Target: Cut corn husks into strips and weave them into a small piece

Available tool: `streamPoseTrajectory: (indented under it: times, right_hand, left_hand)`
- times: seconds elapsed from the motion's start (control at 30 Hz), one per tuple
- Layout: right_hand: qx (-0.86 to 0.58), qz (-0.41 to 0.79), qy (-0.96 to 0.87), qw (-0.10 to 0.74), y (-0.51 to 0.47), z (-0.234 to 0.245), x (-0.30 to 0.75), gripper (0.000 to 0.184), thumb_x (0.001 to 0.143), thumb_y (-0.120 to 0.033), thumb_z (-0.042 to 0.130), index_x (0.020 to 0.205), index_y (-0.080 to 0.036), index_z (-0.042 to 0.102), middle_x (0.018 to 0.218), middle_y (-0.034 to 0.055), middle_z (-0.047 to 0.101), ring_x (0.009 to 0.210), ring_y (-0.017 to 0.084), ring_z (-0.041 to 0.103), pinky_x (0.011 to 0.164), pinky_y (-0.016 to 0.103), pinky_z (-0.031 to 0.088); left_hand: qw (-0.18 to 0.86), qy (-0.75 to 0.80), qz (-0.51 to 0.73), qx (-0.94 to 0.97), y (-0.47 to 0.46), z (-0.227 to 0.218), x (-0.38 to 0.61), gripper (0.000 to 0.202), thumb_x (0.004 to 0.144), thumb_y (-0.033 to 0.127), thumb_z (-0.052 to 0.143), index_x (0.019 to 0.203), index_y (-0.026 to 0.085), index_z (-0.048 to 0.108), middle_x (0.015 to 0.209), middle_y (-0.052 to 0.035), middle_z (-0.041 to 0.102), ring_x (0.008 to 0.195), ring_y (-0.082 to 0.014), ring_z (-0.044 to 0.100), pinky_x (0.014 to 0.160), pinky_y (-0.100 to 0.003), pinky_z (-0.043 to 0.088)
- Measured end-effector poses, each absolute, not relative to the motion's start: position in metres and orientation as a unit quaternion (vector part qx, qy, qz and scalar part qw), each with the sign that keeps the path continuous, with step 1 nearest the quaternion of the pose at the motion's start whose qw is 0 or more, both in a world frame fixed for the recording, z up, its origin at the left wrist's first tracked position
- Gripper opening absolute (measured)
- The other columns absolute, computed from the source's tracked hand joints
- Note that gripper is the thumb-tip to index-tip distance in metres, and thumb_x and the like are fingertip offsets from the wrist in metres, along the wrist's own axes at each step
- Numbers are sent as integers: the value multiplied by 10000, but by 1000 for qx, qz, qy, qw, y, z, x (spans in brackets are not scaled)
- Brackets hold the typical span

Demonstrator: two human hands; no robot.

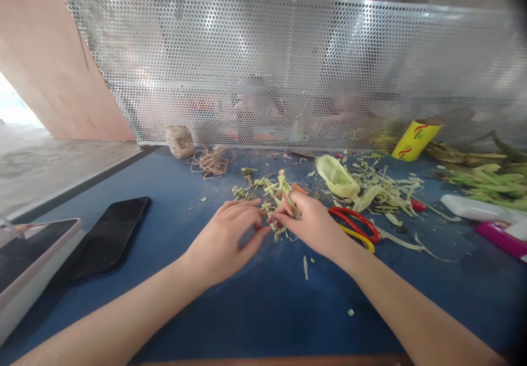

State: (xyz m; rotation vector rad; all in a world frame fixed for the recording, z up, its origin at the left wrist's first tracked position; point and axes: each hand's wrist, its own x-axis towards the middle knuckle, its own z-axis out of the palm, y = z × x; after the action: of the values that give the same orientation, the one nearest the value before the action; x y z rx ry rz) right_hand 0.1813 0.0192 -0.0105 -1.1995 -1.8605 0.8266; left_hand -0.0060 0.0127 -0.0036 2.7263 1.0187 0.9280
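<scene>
In the middle of the head view, my right hand is closed on a small bundle of pale green plant strips, which looks like twisted corn husk. Its knobby tip sticks up past my fingers, and loose ends hang below. My left hand is beside it, thumb and fingers apart and curved towards the bundle; whether its fingertips touch a strip I cannot tell. Several small knotted husk pieces lie just beyond my left fingers. Scissors with red and yellow handles rest by my right wrist, partly hidden.
A cupped husk and shredded strips lie right of centre. Behind are a twine tangle, a spool, a yellow roll and a perforated metal screen. A black phone lies left, a white-and-purple object right.
</scene>
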Motion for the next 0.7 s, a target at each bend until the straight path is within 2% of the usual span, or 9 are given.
streamPoseTrajectory:
  times: [0.07, 0.13, 0.2, 0.27, 0.37, 0.5, 0.63, 0.7]
  right_hand:
    - [-484, 182, -792, 325, 13, -11, 177, 201, 795, -230, 465, 655, -208, 323, 627, -20, 565, 600, 146, 555, 546, 247, 350]
    - [-469, 70, -838, 269, 7, -10, 174, 168, 818, -294, 446, 700, -202, 369, 625, -5, 550, 582, 160, 530, 520, 254, 307]
    - [-438, 18, -867, 236, 3, -9, 172, 209, 841, -370, 414, 734, -190, 403, 659, 17, 560, 601, 170, 529, 528, 261, 295]
    - [-426, 18, -875, 228, 1, -8, 172, 258, 870, -393, 356, 737, -184, 426, 662, 22, 562, 597, 162, 524, 527, 258, 285]
    - [-453, 97, -853, 241, 1, -5, 174, 284, 896, -352, 305, 718, -188, 453, 632, 5, 557, 566, 132, 512, 511, 239, 284]
    - [-436, 285, -803, 291, 4, -5, 177, 276, 899, -332, 317, 753, -199, 510, 687, -11, 596, 586, 99, 532, 561, 215, 362]
    - [-388, 421, -755, 319, 8, -7, 177, 342, 895, -324, 326, 616, -176, 458, 628, -2, 589, 567, 91, 518, 604, 216, 411]
    - [-375, 459, -741, 317, 10, -8, 177, 309, 886, -320, 349, 639, -174, 463, 650, 3, 600, 559, 88, 511, 601, 218, 420]
  left_hand:
    - [195, 383, 380, 819, 12, 0, -6, 135, 767, 291, 553, 800, 186, 476, 901, -51, 656, 946, -196, 588, 815, -347, 467]
    - [334, 403, 420, 742, 13, 3, -5, 232, 731, 332, 588, 858, 182, 464, 853, -37, 649, 823, -166, 613, 707, -284, 496]
    - [423, 403, 423, 693, 16, 5, -3, 231, 722, 337, 590, 852, 166, 506, 747, -6, 629, 698, -130, 599, 626, -234, 487]
    - [452, 414, 413, 673, 18, 5, -2, 183, 714, 323, 598, 759, 151, 554, 646, 20, 593, 606, -98, 558, 585, -201, 463]
    - [453, 428, 404, 670, 21, 3, -1, 162, 714, 308, 598, 694, 147, 587, 594, 32, 573, 572, -85, 523, 577, -190, 442]
    - [449, 416, 402, 681, 23, 3, -2, 151, 730, 299, 579, 724, 151, 607, 608, 28, 583, 590, -90, 517, 587, -190, 433]
    - [417, 413, 386, 711, 23, 4, -4, 191, 748, 308, 559, 651, 147, 597, 590, 26, 562, 591, -91, 490, 581, -194, 406]
    - [401, 419, 379, 721, 23, 5, -4, 211, 748, 320, 554, 630, 148, 587, 583, 27, 555, 588, -95, 482, 573, -201, 394]
